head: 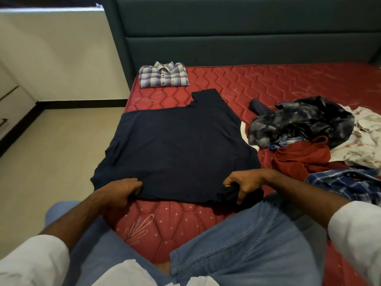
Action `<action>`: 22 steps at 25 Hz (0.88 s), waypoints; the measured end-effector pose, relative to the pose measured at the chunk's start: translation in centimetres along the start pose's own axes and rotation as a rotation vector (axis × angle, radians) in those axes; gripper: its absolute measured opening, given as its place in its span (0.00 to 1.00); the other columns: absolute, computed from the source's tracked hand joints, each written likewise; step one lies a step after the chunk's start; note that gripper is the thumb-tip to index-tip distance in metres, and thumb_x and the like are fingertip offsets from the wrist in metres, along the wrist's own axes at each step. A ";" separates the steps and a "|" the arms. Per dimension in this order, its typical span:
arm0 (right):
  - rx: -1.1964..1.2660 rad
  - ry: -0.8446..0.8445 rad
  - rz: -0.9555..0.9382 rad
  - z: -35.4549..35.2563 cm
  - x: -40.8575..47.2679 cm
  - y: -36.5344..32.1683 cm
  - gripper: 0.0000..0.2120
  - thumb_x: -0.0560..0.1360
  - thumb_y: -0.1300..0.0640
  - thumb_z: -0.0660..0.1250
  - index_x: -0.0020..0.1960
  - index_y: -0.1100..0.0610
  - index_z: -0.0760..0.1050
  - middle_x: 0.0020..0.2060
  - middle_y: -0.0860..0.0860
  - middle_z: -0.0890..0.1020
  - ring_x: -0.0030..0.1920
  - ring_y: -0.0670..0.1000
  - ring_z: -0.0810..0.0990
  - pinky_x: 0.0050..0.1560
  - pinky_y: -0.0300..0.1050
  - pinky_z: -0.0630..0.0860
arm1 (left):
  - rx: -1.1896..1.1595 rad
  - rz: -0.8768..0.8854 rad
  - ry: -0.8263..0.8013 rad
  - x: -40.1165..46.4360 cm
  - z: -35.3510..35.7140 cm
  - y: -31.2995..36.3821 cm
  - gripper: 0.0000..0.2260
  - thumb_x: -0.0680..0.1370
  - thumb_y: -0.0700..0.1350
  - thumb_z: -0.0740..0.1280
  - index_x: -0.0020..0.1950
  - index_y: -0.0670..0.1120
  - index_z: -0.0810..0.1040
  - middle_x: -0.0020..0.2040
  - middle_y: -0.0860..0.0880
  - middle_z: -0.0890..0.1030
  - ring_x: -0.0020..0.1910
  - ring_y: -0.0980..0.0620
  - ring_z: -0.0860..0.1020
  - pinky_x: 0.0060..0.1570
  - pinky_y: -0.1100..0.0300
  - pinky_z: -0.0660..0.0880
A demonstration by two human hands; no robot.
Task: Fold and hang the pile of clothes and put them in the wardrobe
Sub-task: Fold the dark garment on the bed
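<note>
Progress: plaid shirt (164, 74) folded; my hands, left (121, 189) and right (240, 183), grip navy tee (175, 145) hem; pile (313, 137) waits.

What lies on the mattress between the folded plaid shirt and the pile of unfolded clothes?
In the head view, only bare red mattress separates the folded plaid shirt from the clothes pile; the navy T-shirt lies nearer.

The room is dim and evenly lit, with a bright strip of light along the top of the wall (51, 9) at far left. Shadows are soft and faint. The dark shirt (175, 145) shows almost no detail. Straight lines bow toward the edges from the wide lens, and the near white sleeves (358, 234) look slightly soft.
</note>
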State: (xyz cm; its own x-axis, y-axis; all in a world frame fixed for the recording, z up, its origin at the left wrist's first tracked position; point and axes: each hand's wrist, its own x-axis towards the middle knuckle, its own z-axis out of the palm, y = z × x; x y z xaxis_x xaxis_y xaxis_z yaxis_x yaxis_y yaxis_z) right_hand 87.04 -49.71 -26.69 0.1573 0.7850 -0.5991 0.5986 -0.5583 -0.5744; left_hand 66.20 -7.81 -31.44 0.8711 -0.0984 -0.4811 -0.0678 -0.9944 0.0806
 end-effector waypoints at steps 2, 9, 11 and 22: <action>0.029 -0.091 0.045 0.0 -0.2 -0.7 0.21 0.65 0.63 0.82 0.46 0.49 0.73 0.41 0.42 0.78 0.40 0.40 0.77 0.42 0.39 0.75 | -0.037 -0.021 0.045 -0.5 0.6 0.4 0.12 0.70 0.44 0.65 0.44 0.58 0.65 0.46 0.59 0.71 0.47 0.56 0.74 0.45 0.59 0.75; 0.446 0.632 0.243 -4.3 -1.8 4.6 0.05 0.77 0.65 0.71 0.49 0.56 0.79 0.49 0.52 0.83 0.51 0.50 0.81 0.50 0.43 0.77 | -0.186 0.020 0.092 6.7 -6.1 2.5 0.04 0.79 0.46 0.64 0.46 0.55 0.75 0.49 0.58 0.77 0.47 0.59 0.77 0.52 0.58 0.74; 0.442 0.884 0.406 -5.7 -2.2 7.9 0.10 0.75 0.64 0.71 0.54 0.54 0.78 0.54 0.54 0.82 0.57 0.54 0.81 0.55 0.45 0.77 | -0.161 0.106 0.179 11.7 -8.9 5.3 0.02 0.80 0.46 0.64 0.50 0.54 0.73 0.52 0.56 0.74 0.49 0.57 0.76 0.52 0.59 0.72; -0.305 0.733 0.676 -8.1 -2.0 21.3 0.27 0.79 0.29 0.46 0.76 0.34 0.61 0.78 0.53 0.62 0.76 0.63 0.58 0.73 0.68 0.54 | -0.225 0.283 0.292 37.8 -20.1 19.7 0.27 0.78 0.44 0.64 0.77 0.46 0.62 0.75 0.45 0.67 0.71 0.45 0.71 0.68 0.47 0.72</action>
State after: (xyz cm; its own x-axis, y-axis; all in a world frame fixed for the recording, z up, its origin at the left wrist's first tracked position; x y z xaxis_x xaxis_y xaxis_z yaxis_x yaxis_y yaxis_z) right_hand 105.84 -60.94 -33.18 0.9110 0.3609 -0.1996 0.3647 -0.9309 -0.0188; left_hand 107.56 -30.33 -30.43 0.9363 -0.3176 -0.1495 -0.2432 -0.8940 0.3763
